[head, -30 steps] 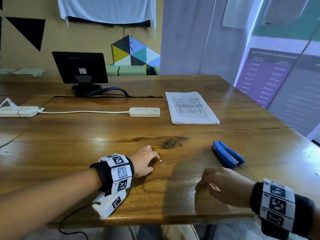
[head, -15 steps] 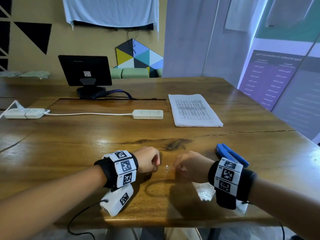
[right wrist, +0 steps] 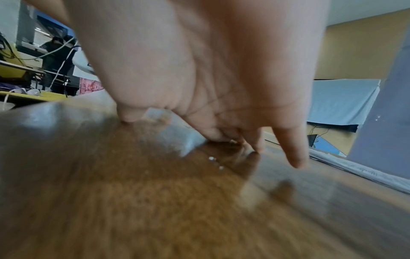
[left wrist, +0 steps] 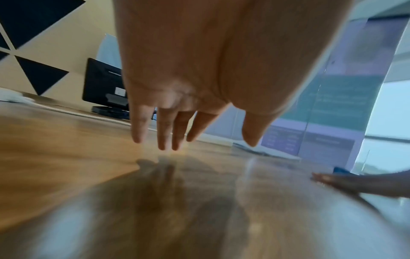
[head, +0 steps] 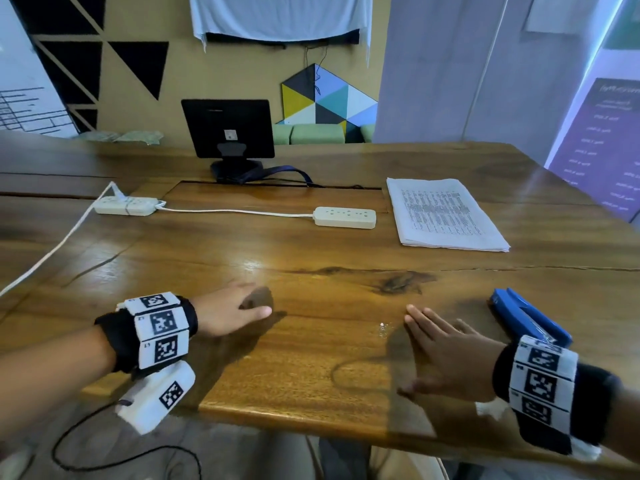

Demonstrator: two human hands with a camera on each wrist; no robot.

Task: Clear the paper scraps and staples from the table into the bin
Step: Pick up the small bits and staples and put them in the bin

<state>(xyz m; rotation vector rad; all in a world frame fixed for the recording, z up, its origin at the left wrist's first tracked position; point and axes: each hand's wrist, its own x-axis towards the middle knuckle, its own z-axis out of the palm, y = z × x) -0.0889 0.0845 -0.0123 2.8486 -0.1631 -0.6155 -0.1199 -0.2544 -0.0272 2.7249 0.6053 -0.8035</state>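
- Scraps and staples (head: pixel 382 328) lie as tiny pale specks on the surface (head: pixel 311 368), near its front edge, just beside the right hand's fingertips (head: pixel 410 310).
- Right hand (head: pixel 446 348): grip wide, fingers straight and flat on the wood, holding nothing; judged placed to sweep the specks.
- Left hand (head: pixel 228 311): fingers extended, empty, well apart from the debris, likely positioned as a stop.
- Specks are too small to tell any long axis or heading.
- Blue stapler (head: pixel 530 318) rests behind the right wrist.
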